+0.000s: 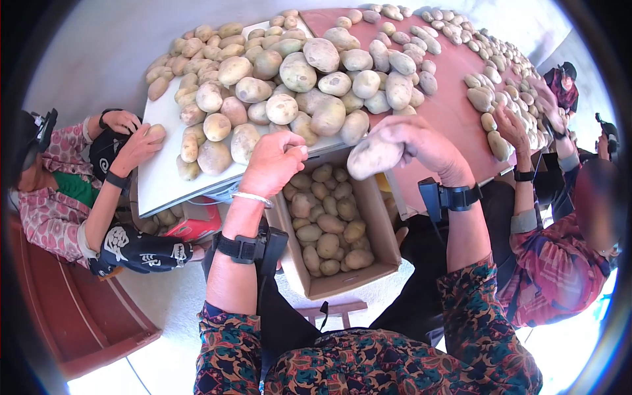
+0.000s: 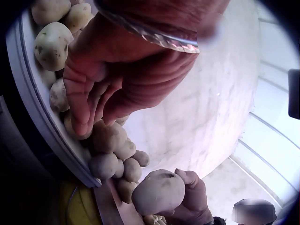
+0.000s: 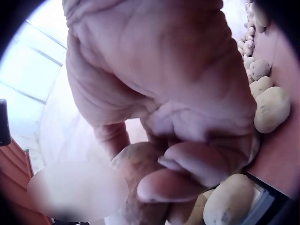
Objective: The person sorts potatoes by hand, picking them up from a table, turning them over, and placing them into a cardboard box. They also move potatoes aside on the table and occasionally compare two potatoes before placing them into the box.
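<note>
My right hand [image 1: 424,143] grips a large, pale, oblong potato [image 1: 374,158] above the back right corner of an open cardboard box [image 1: 388,230]. In the left wrist view a dark mark shows on top of this potato [image 2: 158,193]. The right wrist view shows my fingers [image 3: 201,164] bent around it, covering much of its skin. My left hand [image 1: 273,164] hovers over the box's back left side, by the table edge, its fingers loosely bent with nothing between them. Several potatoes [image 1: 329,227] fill the box below. Beyond both hands a heap of potatoes [image 1: 296,72] covers the white tabletop [image 1: 158,171].
A reddish board [image 1: 434,112] at the right carries more potatoes [image 1: 503,105]. On the left sits a person [image 1: 66,178] handling a potato, with a red box [image 1: 197,220] nearby. Another person [image 1: 559,257] works close on the right. My knees flank the cardboard box.
</note>
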The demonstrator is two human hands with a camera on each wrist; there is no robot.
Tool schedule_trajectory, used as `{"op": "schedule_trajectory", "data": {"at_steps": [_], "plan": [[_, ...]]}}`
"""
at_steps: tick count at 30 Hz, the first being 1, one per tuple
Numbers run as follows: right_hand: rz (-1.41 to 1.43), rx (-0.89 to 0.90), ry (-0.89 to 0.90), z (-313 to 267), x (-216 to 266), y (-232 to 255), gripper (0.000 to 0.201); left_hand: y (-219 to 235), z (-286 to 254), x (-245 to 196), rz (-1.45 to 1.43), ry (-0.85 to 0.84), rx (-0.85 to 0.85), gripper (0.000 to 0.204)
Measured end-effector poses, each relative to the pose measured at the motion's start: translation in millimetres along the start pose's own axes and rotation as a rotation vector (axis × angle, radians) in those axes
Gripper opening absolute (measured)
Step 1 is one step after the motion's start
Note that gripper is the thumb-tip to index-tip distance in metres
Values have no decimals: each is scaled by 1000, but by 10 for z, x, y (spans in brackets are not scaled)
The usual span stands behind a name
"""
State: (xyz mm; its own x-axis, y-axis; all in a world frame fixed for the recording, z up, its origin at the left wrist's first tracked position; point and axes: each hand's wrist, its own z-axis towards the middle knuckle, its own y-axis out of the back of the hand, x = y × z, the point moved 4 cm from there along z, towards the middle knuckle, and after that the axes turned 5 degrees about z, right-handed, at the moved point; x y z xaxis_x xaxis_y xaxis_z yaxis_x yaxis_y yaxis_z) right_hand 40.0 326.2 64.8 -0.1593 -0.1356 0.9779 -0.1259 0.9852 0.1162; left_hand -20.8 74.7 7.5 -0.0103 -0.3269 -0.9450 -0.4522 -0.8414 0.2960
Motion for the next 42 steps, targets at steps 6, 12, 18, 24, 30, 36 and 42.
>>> {"op": "schedule_trajectory", "data": {"at_steps": [6,12,18,24,30,36,42], "plan": [[-170,312,-207,-69,-228,-368,37,-50,129,-5,63,37,30,28],[-282,413,-169,60,-411,-554,38,-99,244,-19,27,28,-78,32],[-834,-405,575,290,-16,-520,38,-160,313,-10,-32,-20,-196,38],[-1140,-301,657,590,-212,-764,62,-144,293,-7,-196,-3,-172,43],[-444,-298,532,625,-123,-639,58,-113,240,-83,-296,-87,-155,48],[511,73,339,536,-107,-651,58,-137,138,-241,-440,-194,-16,55],[483,123,297,455,-110,-603,64,-120,124,-260,-365,-304,-62,59]]}}
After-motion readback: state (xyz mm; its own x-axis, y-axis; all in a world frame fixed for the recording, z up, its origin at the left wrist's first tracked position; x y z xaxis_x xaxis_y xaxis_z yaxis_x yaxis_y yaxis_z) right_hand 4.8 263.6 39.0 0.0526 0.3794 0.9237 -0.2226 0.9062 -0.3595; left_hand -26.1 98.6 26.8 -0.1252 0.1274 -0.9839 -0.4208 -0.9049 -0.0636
